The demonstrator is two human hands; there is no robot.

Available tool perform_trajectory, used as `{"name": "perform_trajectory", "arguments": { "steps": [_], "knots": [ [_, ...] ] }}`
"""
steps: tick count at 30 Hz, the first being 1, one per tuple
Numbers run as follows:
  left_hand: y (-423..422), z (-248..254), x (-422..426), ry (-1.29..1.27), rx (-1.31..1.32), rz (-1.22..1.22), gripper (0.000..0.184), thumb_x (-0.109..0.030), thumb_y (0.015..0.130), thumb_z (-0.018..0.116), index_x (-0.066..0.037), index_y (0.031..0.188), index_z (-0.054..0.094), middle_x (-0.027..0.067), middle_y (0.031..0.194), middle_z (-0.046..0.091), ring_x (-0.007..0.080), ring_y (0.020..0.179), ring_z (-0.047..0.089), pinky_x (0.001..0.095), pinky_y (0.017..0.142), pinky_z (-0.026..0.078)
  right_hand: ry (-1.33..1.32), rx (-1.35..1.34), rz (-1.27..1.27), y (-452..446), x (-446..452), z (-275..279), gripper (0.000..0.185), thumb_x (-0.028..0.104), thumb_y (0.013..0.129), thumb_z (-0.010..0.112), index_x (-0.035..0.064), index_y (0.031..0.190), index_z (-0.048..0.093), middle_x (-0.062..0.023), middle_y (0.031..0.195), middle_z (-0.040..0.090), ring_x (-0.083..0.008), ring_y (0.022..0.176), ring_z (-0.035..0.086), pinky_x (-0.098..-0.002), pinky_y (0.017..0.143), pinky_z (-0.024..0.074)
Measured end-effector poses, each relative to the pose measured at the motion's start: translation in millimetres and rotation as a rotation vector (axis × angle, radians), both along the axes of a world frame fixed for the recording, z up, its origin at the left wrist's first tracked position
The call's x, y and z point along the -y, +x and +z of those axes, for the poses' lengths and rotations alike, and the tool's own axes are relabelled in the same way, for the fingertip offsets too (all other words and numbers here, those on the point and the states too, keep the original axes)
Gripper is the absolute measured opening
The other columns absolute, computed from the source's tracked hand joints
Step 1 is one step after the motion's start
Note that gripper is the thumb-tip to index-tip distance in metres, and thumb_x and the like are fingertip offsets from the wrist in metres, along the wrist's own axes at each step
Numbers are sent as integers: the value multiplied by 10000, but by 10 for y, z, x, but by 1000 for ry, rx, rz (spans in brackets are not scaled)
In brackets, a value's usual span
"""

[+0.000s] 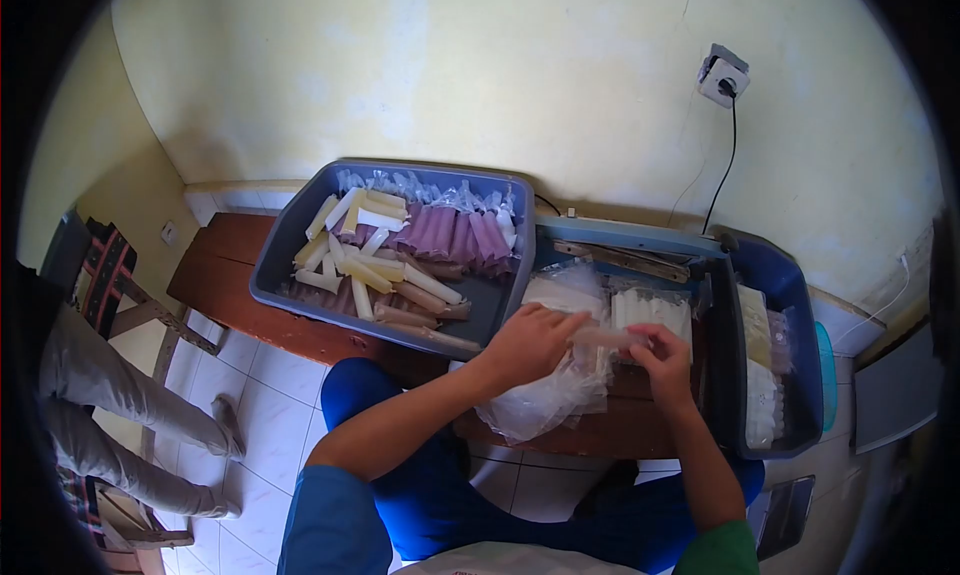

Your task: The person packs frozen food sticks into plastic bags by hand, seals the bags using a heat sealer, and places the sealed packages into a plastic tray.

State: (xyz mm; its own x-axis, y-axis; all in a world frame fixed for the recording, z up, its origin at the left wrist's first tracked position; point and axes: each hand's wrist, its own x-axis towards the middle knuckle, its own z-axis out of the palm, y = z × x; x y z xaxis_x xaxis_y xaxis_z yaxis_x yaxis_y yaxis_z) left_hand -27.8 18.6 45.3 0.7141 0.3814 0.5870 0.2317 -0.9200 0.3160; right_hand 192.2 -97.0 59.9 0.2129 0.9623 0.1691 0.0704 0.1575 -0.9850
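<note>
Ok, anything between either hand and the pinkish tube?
Nothing visible. The right hand grips one end of the tube; the left hand is right at the other, its exact grip hidden. The plastic bags look to lie beneath, not between.

left grip (532,342): pinching, palm down | right grip (663,360): pinching | forearms (408,420): bare, angled inward

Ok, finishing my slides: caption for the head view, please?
Left hand and right hand hold a pale packet beside a loaded tub.
</note>
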Motion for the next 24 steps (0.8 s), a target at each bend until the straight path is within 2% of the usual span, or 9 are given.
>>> {"name": "perform_trajectory", "arguments": {
  "steps": [1,3,5,9,13,16,22,24],
  "knots": [
    [26,-39,51,2,-1,-3,455,-160,809,661,-75,1237,531,100,870,641,280,835,622,401,814,447,-41,-11,-33,56,104,-67,245,-40,830,624,-57,1074,611,-110,1025,629,-190,889,642,-298,808,526],
    [69,-118,136,-2,-198,-1,409,-203,807,674,-69,1179,566,78,934,648,260,899,616,382,847,434,-80,-28,-66,108,272,-199,238,-40,829,622,-62,1067,609,-118,1017,631,-193,862,649,-302,809,530],
    [129,-250,213,-41,-224,-7,398,-225,801,683,-72,1153,578,78,948,646,257,913,613,381,851,431,-85,-92,-141,134,397,-334,231,-9,829,616,-47,1056,604,-121,986,638,-193,819,656,-318,775,555],
    [202,-467,264,-96,-237,-25,400,-272,775,711,-74,1107,606,80,1013,638,255,963,600,383,855,429,-63,-250,-188,203,515,-614,214,-32,836,621,-54,1049,612,-122,992,639,-194,836,652,-297,779,539],
    [279,-634,210,-52,-314,-50,360,-262,754,723,-86,1055,632,77,1013,629,258,971,595,381,841,438,-80,-190,-227,226,539,-567,209,-6,836,625,-41,1043,612,-114,957,644,-176,792,650,-294,745,540],
    [311,-716,151,-48,-426,-27,295,-236,726,733,-106,979,658,70,937,619,255,954,596,383,840,441,-93,-178,-253,234,559,-554,203,15,834,626,-30,1032,611,-104,919,647,-165,747,646,-293,718,534],
    [373,-638,215,-44,-275,-97,354,-231,725,737,-104,1038,629,90,998,593,264,944,595,393,823,446,-83,-144,-241,294,628,-574,186,10,838,626,-22,1021,621,-80,892,639,-133,719,624,-268,680,523],
    [364,-648,233,-35,-324,-67,333,-220,742,722,-99,1036,621,91,1005,584,267,954,593,393,821,447,-74,-161,-252,303,647,-597,177,-3,844,623,-11,1021,630,-67,886,630,-120,718,614,-256,661,523]
  ]
}}
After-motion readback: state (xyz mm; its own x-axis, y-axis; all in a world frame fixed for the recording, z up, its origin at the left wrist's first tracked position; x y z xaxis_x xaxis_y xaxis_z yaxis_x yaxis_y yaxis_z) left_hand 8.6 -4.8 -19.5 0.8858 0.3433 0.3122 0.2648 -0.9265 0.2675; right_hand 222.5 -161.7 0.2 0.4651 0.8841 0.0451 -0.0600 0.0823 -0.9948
